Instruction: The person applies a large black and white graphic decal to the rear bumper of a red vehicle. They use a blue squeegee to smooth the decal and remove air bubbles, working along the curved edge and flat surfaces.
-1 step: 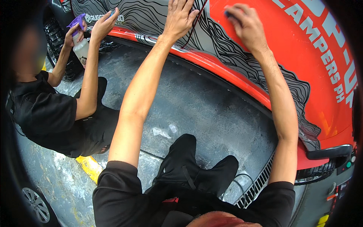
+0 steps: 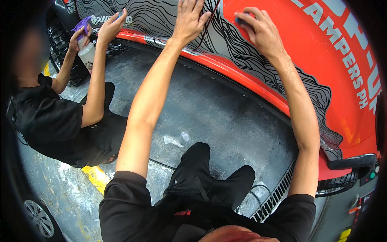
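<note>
An orange vehicle body (image 2: 322, 60) carries a grey vinyl wrap (image 2: 161, 18) printed with black contour lines. My left hand (image 2: 189, 20) lies flat on the wrap with its fingers spread, beside a dark seam line. My right hand (image 2: 260, 32) presses a small blue squeegee (image 2: 240, 19) against the wrap at the edge of the orange area; most of the tool is hidden under the fingers. I crouch in black trousers (image 2: 201, 181) in front of the panel.
To my left a co-worker in a black shirt (image 2: 48, 121) crouches, holding a spray bottle with a purple trigger (image 2: 84, 44), the other hand (image 2: 111, 26) on the wrap. Wet concrete floor, a drain grate (image 2: 278, 193), a yellow line (image 2: 94, 177), a black tyre (image 2: 60, 40).
</note>
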{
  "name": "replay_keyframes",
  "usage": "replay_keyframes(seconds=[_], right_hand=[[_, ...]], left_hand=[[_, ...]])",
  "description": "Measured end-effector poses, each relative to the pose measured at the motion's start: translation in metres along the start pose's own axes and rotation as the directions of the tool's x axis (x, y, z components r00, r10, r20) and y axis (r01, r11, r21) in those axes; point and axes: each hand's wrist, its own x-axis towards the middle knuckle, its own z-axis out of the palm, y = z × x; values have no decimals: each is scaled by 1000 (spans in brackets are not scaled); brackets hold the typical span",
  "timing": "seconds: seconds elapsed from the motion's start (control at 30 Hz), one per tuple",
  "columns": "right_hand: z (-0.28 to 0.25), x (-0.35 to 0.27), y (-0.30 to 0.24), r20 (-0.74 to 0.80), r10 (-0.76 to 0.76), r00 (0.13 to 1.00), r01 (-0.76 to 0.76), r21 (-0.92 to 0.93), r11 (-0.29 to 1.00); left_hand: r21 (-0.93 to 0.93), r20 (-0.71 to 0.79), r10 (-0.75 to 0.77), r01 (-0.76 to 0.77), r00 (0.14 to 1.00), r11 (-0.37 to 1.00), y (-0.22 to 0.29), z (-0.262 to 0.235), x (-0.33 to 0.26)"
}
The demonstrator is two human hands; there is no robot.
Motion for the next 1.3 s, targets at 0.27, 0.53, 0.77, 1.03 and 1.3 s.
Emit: replay_keyframes(seconds=[0.27, 0.53, 0.77, 1.03, 1.3], right_hand=[[-21, -30, 12, -160, 295, 942, -303, -27, 953], [-33, -45, -14, -186, 449, 874, -392, 277, 877], [14, -126, -76, -207, 459, 864, -408, 243, 880], [116, -113, -128, -388, 740, 550, -573, 469, 672], [126, -114, -131, -472, 728, 497, -585, 437, 683]], left_hand=[[-111, -237, -271, 251, 933, 962, 37, -19, -12], [-253, -311, -287, 212, 906, 944, 109, -19, 9], [-30, -115, 90, -94, 989, 995, 69, -9, 15], [-90, 71, -2, 8, 998, 996, 45, 6, 5], [-58, 101, 47, -41, 994, 997, 45, 9, 4]])
